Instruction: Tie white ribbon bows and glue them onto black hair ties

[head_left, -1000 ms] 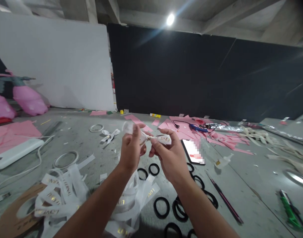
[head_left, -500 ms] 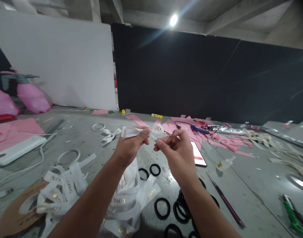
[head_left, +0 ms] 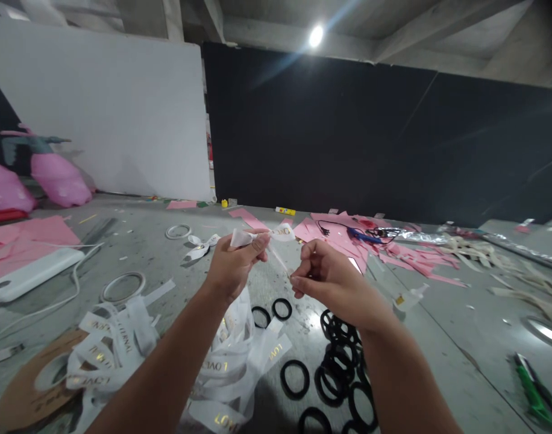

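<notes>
Loops of white printed ribbon [head_left: 222, 364] lie in a loose heap nearest the person, partly behind the left forearm; more spills over a cardboard reel [head_left: 20, 401] to the left, which is probably what it came off. Black rings [head_left: 296, 396] sit to the right of the heap, some alone, most overlapping beside the right forearm, seemingly kept within easy reach. Just beyond, raised over the tabletop [head_left: 439, 355], the left hand [head_left: 231, 268] pinches a white ribbon bow [head_left: 284, 232] at its gathered middle, thumb closed against the fingers, a grip that leaves the loops free at either side. From that pinch a thin pale strand [head_left: 279, 259] slants down to the right hand [head_left: 325, 280], whose thumb and forefinger meet on its end while the other fingers curl in; the line looks straight, so I take it to be held taut. Behind the left hand, another bow [head_left: 201, 246] rests on the tabletop, apart from the ribbon heap. Farther back, pink scraps [head_left: 339, 238] spread towards a black panel [head_left: 370, 138], as if pushed aside for working room.
</notes>
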Motion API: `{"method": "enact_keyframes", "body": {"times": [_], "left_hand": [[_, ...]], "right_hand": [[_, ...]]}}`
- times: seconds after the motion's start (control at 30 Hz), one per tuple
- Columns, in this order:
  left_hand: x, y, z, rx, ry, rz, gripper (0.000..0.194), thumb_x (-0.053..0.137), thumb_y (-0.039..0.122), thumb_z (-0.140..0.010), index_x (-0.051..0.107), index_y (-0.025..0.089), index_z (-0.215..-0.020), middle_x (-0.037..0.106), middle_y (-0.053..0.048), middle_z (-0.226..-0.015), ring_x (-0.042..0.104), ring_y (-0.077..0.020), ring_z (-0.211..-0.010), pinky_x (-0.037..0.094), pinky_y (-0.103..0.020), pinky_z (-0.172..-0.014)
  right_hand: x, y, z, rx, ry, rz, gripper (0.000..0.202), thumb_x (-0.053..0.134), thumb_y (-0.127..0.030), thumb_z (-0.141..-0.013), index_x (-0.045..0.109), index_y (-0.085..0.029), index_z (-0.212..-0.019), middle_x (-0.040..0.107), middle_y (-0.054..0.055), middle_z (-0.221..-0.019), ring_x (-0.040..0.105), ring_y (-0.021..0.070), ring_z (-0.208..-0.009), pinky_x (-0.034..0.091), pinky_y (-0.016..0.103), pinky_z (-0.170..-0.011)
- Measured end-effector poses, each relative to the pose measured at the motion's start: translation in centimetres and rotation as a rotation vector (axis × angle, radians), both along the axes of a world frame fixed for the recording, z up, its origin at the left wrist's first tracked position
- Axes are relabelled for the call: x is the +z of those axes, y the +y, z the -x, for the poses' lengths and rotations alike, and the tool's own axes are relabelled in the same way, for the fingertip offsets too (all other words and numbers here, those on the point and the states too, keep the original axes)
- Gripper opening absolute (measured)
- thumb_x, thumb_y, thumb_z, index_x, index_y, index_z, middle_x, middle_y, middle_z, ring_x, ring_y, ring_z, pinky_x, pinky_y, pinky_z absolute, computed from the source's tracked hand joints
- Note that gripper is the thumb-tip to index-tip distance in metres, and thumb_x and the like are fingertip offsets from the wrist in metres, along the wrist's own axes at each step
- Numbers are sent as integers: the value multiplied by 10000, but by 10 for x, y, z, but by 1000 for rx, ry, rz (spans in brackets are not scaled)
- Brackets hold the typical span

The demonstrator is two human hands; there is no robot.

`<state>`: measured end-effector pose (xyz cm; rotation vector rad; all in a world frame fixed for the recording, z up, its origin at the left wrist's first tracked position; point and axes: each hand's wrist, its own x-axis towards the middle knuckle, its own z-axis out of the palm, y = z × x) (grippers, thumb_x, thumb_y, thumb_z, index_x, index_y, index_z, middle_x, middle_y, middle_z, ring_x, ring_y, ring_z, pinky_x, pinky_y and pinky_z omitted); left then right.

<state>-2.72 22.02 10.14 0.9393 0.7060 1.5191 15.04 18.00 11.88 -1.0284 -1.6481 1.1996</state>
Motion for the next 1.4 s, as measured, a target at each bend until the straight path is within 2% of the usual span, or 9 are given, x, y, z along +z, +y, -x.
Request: {"method": "enact_keyframes", "body": {"times": [0.2,0.27,0.4,0.57,0.73,1.0,1.13,1.23,1.4], "left_hand": [[-5,-8,-6,-138,260,-35,283,826,307,-675,724,141,-880,639,2,-593,571,-114,-548,449,-249,-579],[-4,-11,-9,-203,281,-72,278,826,289,-678,720,143,-890,678,-21,-692,574,-111,-564,455,-250,-582],[-3,-13,-11,-289,211,-153,255,713,368,-805,730,157,-946,664,-34,-720,587,-134,-629,483,-276,-641],[-8,-11,-11,-48,388,-186,370,595,477,-886,739,138,-850,565,-11,-591,527,-115,-583,434,-240,-594],[-11,-9,-16,110,214,-74,451,627,595,-817,684,153,-748,427,48,-481,361,-57,-400,276,-189,-393],[-5,-8,-17,167,64,88,455,717,600,-727,670,152,-789,369,86,-488,291,-19,-351,239,-140,-342],[-8,-8,-14,149,181,2,481,722,576,-741,697,140,-945,368,89,-485,328,-32,-372,290,-151,-358],[-7,-10,-13,76,265,-78,499,716,551,-760,684,136,-1035,478,59,-530,403,-57,-393,341,-186,-369],[0,-13,-16,-65,294,-192,330,789,416,-717,627,155,-836,561,42,-576,494,-84,-435,403,-209,-408]], "right_hand": [[-2,5,0,-33,-136,-145,328,688,-365,-822,576,-210,-1088,653,20,-858,586,147,-714,470,274,-619],[-3,7,5,-85,-136,-227,270,556,-442,-913,651,-200,-986,653,27,-850,573,148,-728,455,279,-649],[-5,10,15,-163,-135,-316,418,399,-466,-988,706,-194,-908,599,3,-695,532,146,-658,406,271,-623],[-3,7,19,-174,-207,-360,440,395,-461,-989,720,-201,-847,634,9,-707,558,152,-632,395,267,-619],[-6,1,24,-196,-259,-423,404,419,-418,-986,671,-209,-749,610,-1,-622,515,141,-560,369,256,-592],[-9,1,32,-180,-201,-343,454,389,-451,-986,582,-187,-670,518,-10,-581,452,121,-554,335,243,-540],[-12,2,37,-264,12,-178,370,526,-480,-921,663,-175,-761,597,5,-592,535,130,-534,393,242,-510],[-13,3,40,-227,194,-112,289,657,-451,-842,701,-171,-895,654,18,-632,601,147,-572,455,250,-539],[-17,7,40,-280,371,-85,255,662,-426,-842,684,-172,-835,610,-10,-575,563,124,-532,441,235,-512]]}}
